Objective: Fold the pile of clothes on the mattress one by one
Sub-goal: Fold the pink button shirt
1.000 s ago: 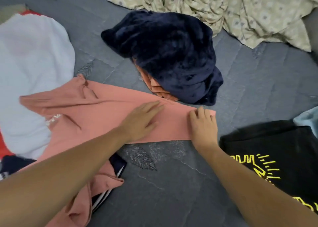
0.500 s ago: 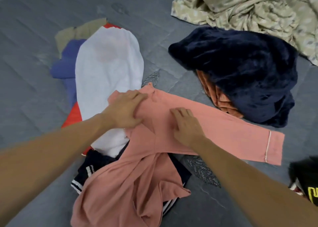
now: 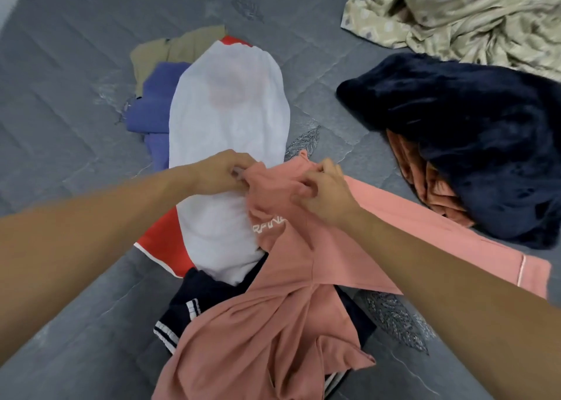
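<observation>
A salmon-pink long-sleeved shirt (image 3: 291, 302) with white lettering lies crumpled across the grey mattress (image 3: 76, 102), one sleeve stretched out to the right. My left hand (image 3: 221, 172) pinches the shirt's upper edge near the collar. My right hand (image 3: 326, 193) grips the same bunched fabric just to the right. Under the shirt lies a pile: a white garment (image 3: 227, 120), a red one (image 3: 164, 241), a purple one (image 3: 154, 108), a tan one (image 3: 179, 46) and a dark navy piece with white stripes (image 3: 188, 305).
A dark blue fluffy garment (image 3: 473, 138) sits at the right on top of an orange cloth (image 3: 425, 181). A beige patterned sheet (image 3: 461, 11) is bunched at the top right. Bare mattress shows at the left and the bottom.
Both hands moved from pressing flat on the pink shirt to gripping its bunched fabric near the collar. The view shifted left, and the black printed shirt left the frame.
</observation>
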